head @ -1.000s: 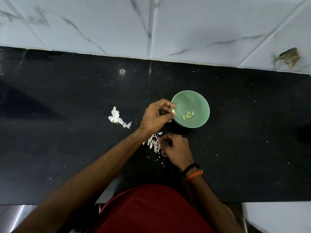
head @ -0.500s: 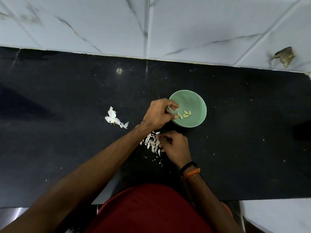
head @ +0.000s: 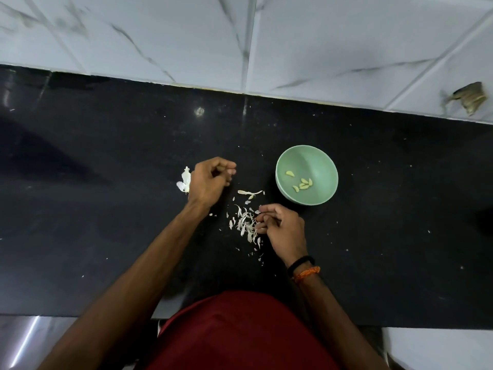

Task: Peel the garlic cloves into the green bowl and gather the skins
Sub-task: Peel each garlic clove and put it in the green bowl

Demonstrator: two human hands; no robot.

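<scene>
Gathering skins now: our right hand curls, pinching at the skin pile. Our left hand curls loosely; holding anything? We cannot tell. Peeled cloves sit in the green bowl. Next, we sweep stray skins together.

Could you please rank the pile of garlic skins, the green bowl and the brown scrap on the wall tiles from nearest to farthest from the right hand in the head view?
From the right hand:
1. Pile of garlic skins, touching its fingertips on the left.
2. Green bowl, just beyond it.
3. Brown scrap, far up right on the wall tiles.
</scene>
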